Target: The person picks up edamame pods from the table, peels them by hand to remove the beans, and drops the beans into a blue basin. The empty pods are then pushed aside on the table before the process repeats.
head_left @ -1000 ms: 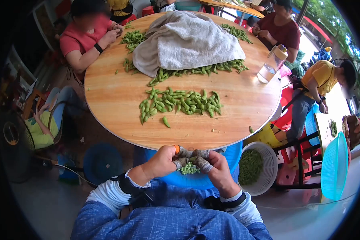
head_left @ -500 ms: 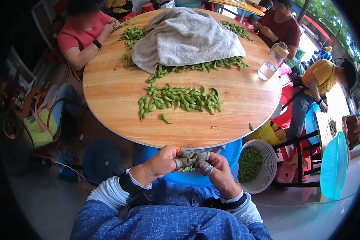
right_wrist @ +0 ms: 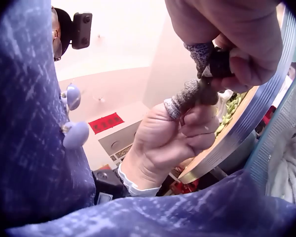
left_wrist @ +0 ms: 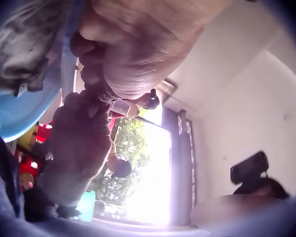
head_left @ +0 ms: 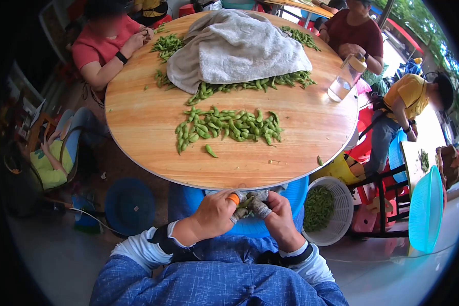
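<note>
In the head view my left hand (head_left: 212, 213) and right hand (head_left: 282, 223) meet just past the table's near edge, over a blue basin (head_left: 302, 200). Grey knitted sleeves cover the working fingertips, and an orange band circles one left finger. Between the fingertips both hands pinch a green soybean pod (head_left: 246, 202), mostly covered by the fingers. From the right wrist view, the left thumb and the right fingers come together at one spot. A loose heap of soybean pods (head_left: 234, 126) lies on the round wooden table (head_left: 158, 158), with a single pod (head_left: 211, 151) nearer me.
A grey towel (head_left: 250, 51) covers a larger pile of pods at the table's middle. A water bottle (head_left: 346, 79) stands near the right edge. To my right is a white basket (head_left: 341, 214) of pods, and a dark blue basin (head_left: 130, 206) sits left on the floor. Several people sit around.
My left hand has shifted slightly right and rolled so its back faces up more. The shelled beans seen below the fingers earlier are now hidden. The right hand has barely moved.
</note>
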Demonstrator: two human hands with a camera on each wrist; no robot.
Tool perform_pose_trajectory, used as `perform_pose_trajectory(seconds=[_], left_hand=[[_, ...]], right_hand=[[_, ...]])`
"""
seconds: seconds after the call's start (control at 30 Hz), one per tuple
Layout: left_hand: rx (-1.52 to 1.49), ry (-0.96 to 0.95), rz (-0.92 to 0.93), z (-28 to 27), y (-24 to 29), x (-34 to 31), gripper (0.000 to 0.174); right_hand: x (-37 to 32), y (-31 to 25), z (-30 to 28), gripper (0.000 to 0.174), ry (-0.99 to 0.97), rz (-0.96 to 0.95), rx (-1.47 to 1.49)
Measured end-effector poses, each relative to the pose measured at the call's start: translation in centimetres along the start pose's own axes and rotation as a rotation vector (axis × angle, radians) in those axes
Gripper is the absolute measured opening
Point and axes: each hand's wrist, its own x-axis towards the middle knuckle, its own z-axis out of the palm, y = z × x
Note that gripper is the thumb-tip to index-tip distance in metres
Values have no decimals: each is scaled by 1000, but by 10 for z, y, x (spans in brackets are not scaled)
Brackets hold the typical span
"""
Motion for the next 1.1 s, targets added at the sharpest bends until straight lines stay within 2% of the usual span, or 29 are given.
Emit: perform_pose_trajectory(seconds=[0.03,0.13,0.23,0.33,0.43,0.53,0.63,0.77,0.93,0.97,1.03,1.1], left_hand=[[7,44,35,4,-3,-3,37],[-169,162,119,13,-8,-1,37],[-496,186,99,16,-2,4,31],[-926,141,-83,20,1,3,24],[-1409,-54,-361,24,-6,-2,31],[-643,32,-59,15,-12,5,28],[-85,153,20,-12,4,12,24],[-115,215,211,1,-8,16,27],[19,195,320,11,-17,12,31],[-30,176,298,9,-18,12,28],[-130,137,257,5,-19,15,22],[-432,86,173,9,-23,16,16]], right_hand=[[0,2,-1,17,-4,-28,-20],[0,3,-3,20,-45,-84,48],[0,4,-5,22,-80,-119,109],[0,1,-6,22,-107,-157,76],[0,-1,-8,21,-129,-195,12],[-1,-1,-10,18,-65,-181,-91],[-2,-3,-6,15,11,-183,-182],[-2,-4,-1,14,20,-201,-225],[-5,-9,-3,14,-26,-268,-611],[-5,-10,-3,14,-29,-288,-691],[-5,-8,1,15,-35,-189,-371],[-3,-9,-1,16,-35,-88,-71]])
